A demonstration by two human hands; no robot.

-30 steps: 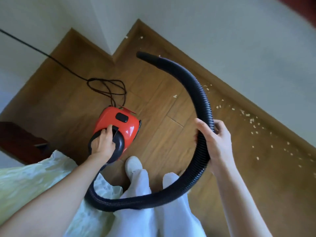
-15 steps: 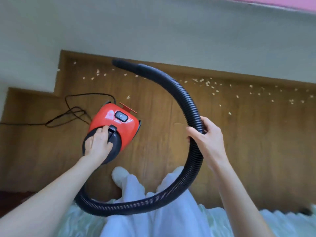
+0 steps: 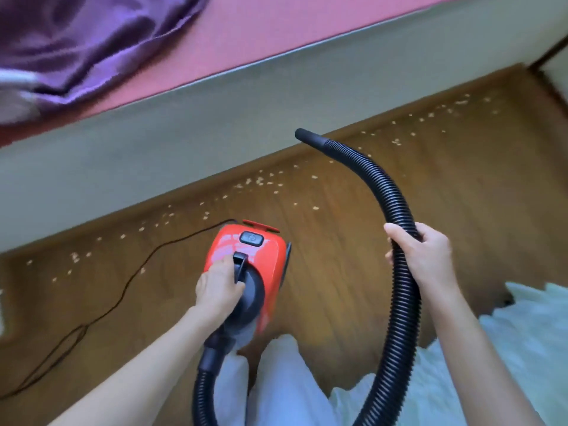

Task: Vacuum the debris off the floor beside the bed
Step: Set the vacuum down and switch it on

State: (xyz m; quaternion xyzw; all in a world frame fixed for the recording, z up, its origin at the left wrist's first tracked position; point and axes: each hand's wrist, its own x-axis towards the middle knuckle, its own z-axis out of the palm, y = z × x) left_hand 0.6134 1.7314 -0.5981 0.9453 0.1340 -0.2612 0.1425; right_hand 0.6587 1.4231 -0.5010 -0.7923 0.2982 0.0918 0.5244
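Observation:
A small red vacuum cleaner point(image 3: 264, 250) hangs just above the wooden floor point(image 3: 338, 256), and my left hand point(image 3: 218, 287) grips its black carry handle. My right hand point(image 3: 427, 256) is closed around the black ribbed hose point(image 3: 381, 186), which loops under my arms and arches up ahead. Its open nozzle point(image 3: 302, 133) points at the bed's side, above the floor. Pale crumbs of debris point(image 3: 261, 181) lie scattered in a long band on the floor along the bed point(image 3: 184, 124).
The bed has a grey side, a pink sheet point(image 3: 292, 23) and a purple cloth point(image 3: 76, 41) on top. The vacuum's black power cord point(image 3: 135, 278) trails left across the floor. My white-trousered legs point(image 3: 285, 388) stand below, with pale fabric point(image 3: 507, 348) at the right.
The view has swung round to face the bed, whose top now shows. Both hands keep their holds, and the hose nozzle now points toward the bed's side.

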